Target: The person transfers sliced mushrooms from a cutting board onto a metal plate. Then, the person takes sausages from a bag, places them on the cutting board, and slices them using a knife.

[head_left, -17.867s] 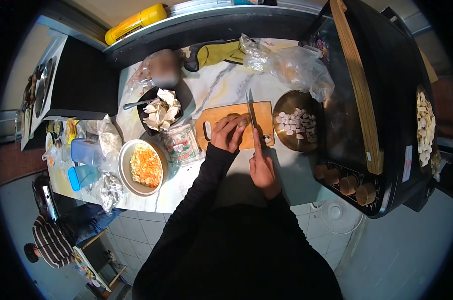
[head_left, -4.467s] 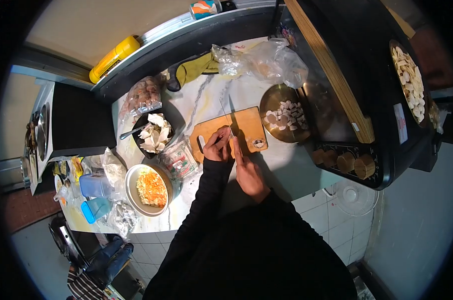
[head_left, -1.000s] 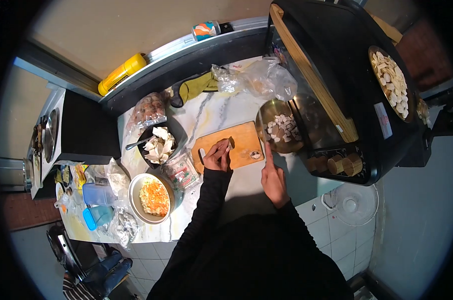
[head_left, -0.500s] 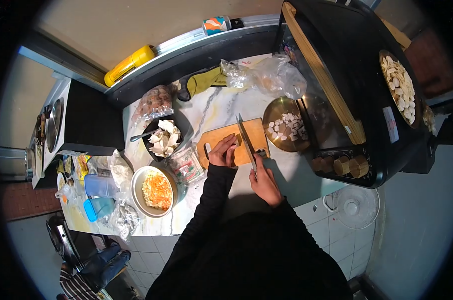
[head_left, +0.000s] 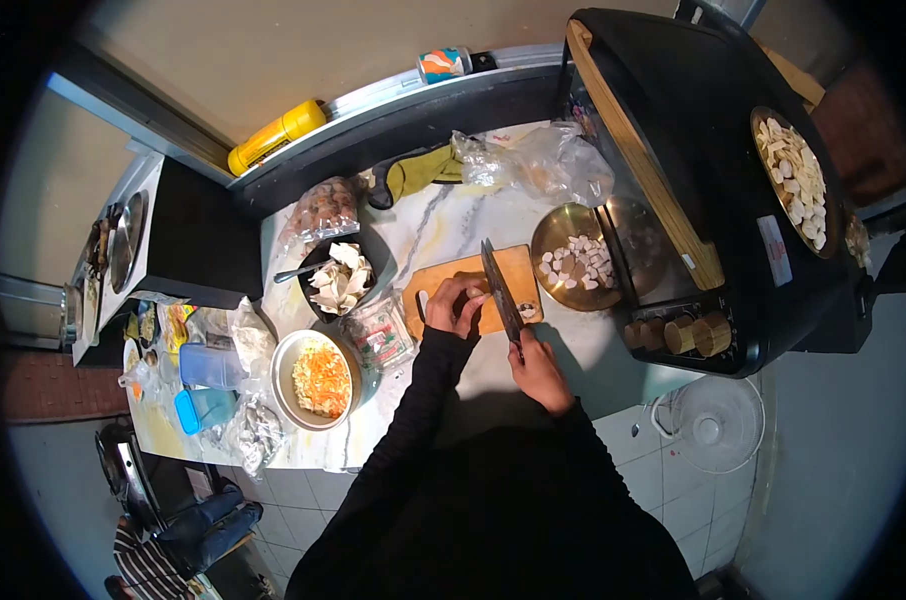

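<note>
My right hand [head_left: 540,376] is closed round the handle of a kitchen knife [head_left: 503,291]. Its long dark blade points away from me across the right part of a wooden cutting board [head_left: 438,277]. Just left of the blade, my left hand [head_left: 454,308] is closed, fingertips pinching a small pale piece of food [head_left: 475,293] whose kind I cannot make out. Another small cut piece [head_left: 527,311] lies on the board right of the knife. To the right, a round gold-coloured plate [head_left: 563,222] holds several pale, pinkish-white chunks.
Left of the board stand a black bowl [head_left: 375,250] of pale folded pieces and a pot [head_left: 279,390] of shredded orange and pale food. Plastic packs [head_left: 378,332] lie between. A black oven [head_left: 663,110] borders the right. A person [head_left: 208,535] is at lower left.
The knife has turned, so more of its blade face shows, and it sits nearer the left fingertips. The whole view has shifted slightly to the right.
</note>
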Motion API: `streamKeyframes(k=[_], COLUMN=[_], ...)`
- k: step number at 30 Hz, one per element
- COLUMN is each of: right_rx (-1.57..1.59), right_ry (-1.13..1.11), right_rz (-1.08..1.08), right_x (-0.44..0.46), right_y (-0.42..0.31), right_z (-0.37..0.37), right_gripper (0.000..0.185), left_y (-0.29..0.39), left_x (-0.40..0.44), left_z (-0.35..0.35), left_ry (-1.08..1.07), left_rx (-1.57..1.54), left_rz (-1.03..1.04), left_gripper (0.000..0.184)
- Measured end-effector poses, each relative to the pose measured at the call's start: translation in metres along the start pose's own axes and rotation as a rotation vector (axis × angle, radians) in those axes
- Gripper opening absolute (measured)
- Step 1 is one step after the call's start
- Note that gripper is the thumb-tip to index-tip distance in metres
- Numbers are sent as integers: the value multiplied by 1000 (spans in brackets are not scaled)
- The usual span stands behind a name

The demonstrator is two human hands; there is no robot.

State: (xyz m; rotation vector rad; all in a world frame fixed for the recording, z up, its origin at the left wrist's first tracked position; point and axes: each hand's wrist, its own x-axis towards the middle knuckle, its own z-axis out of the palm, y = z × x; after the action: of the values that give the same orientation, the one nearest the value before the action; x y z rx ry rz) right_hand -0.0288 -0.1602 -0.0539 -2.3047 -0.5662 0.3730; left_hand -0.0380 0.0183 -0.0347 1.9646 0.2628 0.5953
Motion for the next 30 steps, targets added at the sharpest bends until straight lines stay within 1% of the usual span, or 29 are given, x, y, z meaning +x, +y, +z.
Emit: streamKeyframes(k=[1,2,3,4,6,7,8,10,11,12,14,15,18,19,21,22,24,26,29,30], right_rx=[6,86,167,175,217,239,244,378,390,392,433,474,575,574,553,546,409,438,362,286], right_ry=[0,-19,-38,-39,-82,17,11,69,88,86,121,111,108,110,206,211,187,184,197,204], right_rz=[-11,-27,-43,-52,-26,-103,-111,-127,-162,-167,-342,-337,-357,-347,-448,-449,-481,-469,-488,-508], right_x=[1,1,3,4,6,7,8,9,10,9,5,2,-6,-9,-13,-12,-13,-14,-17,-19], right_y=[3,7,4,2,-6,-13,-20,-43,-48,-57,-78,-83,-104,-110,-114,-109,-101,-100,-93,-93], right_z=[0,0,-3,-6,-15,-19,-25,-46,-50,-57,-72,-73,-86,-89,-95,-95,-92,-93,-91,-93], right_gripper=[12,15,19,19,16,13,13,14,16,16,13,12,12,12,10,10,8,9,9,10], left_y=[-6,-13,-12,-12,-5,6,11,17,16,22,46,59,71,79,100,106,99,90,86,86], left_x=[-3,-6,-7,-8,-7,-7,-8,-9,-11,-12,-15,-16,-15,-16,-17,-18,-23,-25,-28,-29], left_z=[1,1,3,0,-7,-11,-13,-17,-18,-19,-21,-22,-21,-17,-13,-9,-2,2,2,2], left_ry=[-8,-17,2,7,-34,-30,-23,-25,-58,-55,-26,-6,-56,-24,-19,-10,-2,-48,-73,-75], left_rx=[-59,-118,-302,-292,-681,-678,-670,-934,-1035,-1032,-1139,-1172,-1249,-1228,-1252,-1271,-1292,-1345,-1392,-1397], left_rz=[-27,-55,-152,-147,-251,-231,-229,-233,-175,-171,-249,-315,-311,-312,-319,-319,-296,-243,-211,-213], left_gripper=[25,23,19,19,18,22,22,28,31,31,32,33,36,37,35,33,33,31,28,28])
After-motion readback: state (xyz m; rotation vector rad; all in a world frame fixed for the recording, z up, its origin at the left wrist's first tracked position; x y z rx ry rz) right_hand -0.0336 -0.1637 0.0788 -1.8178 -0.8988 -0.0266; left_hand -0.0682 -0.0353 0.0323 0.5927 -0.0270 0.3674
